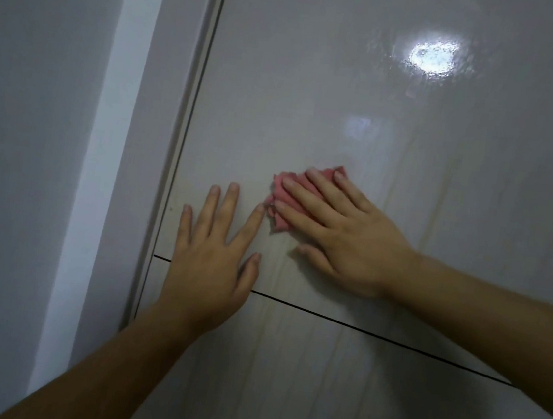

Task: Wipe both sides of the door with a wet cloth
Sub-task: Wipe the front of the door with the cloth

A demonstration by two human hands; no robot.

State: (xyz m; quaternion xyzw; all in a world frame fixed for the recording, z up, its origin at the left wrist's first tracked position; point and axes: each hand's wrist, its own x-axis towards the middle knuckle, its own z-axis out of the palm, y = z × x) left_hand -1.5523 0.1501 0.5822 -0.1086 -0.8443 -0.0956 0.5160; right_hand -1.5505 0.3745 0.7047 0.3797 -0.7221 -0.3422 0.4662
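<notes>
The door [316, 93] fills most of the frame, a pale glossy panel running from the top centre down to the bottom right. At the far left is a grey wall [31, 112], and between the wall and the door stands the lighter door frame [160, 127], leaning slightly from the upper centre towards the lower left.

My 2 forearms come in from the bottom left and from the right edge. My right hand [351, 238] lies flat on the door just right of centre. Its 4 fingers are straight and a little spread, pressing down on the cloth without curling round it, and the thumb rests on the bare panel below. My left hand [210, 264] is also flat and open on the door, lower and further left, with its fingers fanned and holding nothing.

The pink cloth [280, 223] is bunched under my right fingers and shows between and beyond them. Its left edge is just beside my left index fingertip.

A thin dark groove [374, 336] crosses the door below both hands, passing under my left palm. A bright patch of reflected light [432, 56] sits in the upper right.
</notes>
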